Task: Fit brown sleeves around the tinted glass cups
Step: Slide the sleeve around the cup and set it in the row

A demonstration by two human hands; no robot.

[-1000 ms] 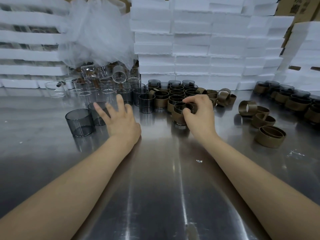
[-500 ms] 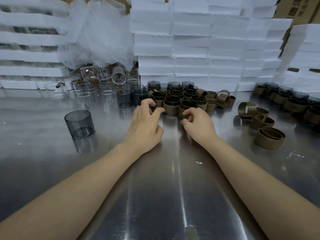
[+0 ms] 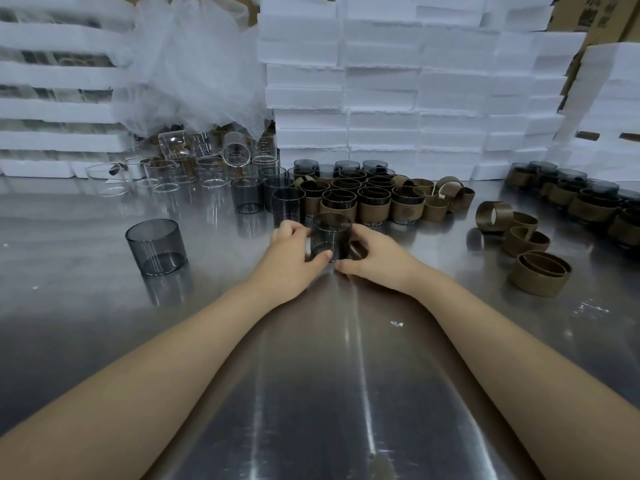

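A bare tinted glass cup [image 3: 330,235] stands upright on the steel table [image 3: 311,393], held between both hands. My left hand [image 3: 294,259] grips its left side, thumb across the base. My right hand [image 3: 375,256] grips its right side. Just behind stands a cluster of sleeved cups [image 3: 372,202]. Bare tinted cups [image 3: 277,199] stand left of that cluster, and one more tinted cup [image 3: 156,245] stands alone at the left. Loose brown sleeves [image 3: 519,240] lie at the right.
Clear glass cups [image 3: 194,164] crowd the back left under a plastic bag [image 3: 194,64]. White foam trays [image 3: 398,81] are stacked along the back. More sleeved cups [image 3: 581,199] stand at the far right. A small scrap [image 3: 396,323] lies on the table.
My left hand swung right from the lone cup at the left. Both hands came together and now hold a bare tinted cup, drawn slightly towards me from the cluster.
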